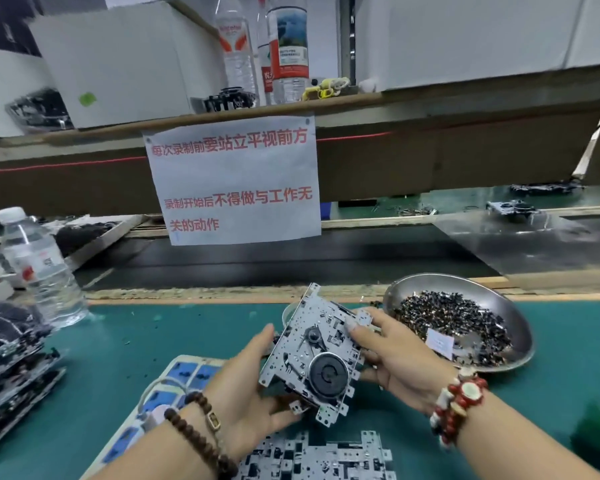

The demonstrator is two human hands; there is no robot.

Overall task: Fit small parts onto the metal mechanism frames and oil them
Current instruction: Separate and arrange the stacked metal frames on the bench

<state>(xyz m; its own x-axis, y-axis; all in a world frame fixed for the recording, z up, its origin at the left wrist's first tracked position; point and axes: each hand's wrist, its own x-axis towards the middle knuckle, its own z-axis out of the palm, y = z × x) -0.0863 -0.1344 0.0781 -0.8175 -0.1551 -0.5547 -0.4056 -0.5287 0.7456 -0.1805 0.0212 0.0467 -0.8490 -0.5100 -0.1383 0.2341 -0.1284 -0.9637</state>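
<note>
A: Frame first. How does it look?

B: Metal mechanism frame [312, 355], a pale grey stamped plate, full of small holes and cut-outs, tabs at the corners. A black round wheel [327, 375] sits on its lower half, a smaller dark hub with an arm above that. It is held tilted, above the green table [94, 351], between both hands, clear of the surface.

A: Grips, left to right?

B: Left hand [246, 386]: its grip is closed on the frame's left edge, thumb up along that edge, fingers curled under. Brown bead bracelet on the wrist. Right hand [399, 362]: its grip takes the right edge, thumb laid on the plate's face, fingers curled behind. Red and white bead bracelet on that wrist.

A: Containers?

B: Far left, a clear water bottle [39, 268] with a white cap, upright on the table; liquid level cannot be told. Behind it, a shallow tray [118, 230] of dark parts, too blurred to name. On the shelf above, two more clear bottles [264, 53]. Right of the hands, a tilted steel bowl [413, 285] holding a heap of small black parts [447, 317] and a white paper slip [440, 342].

A: Anything under the hands?

B: More grey frames [326, 459] lying flat at the near edge, beside a blue and white power strip [167, 393].
</note>
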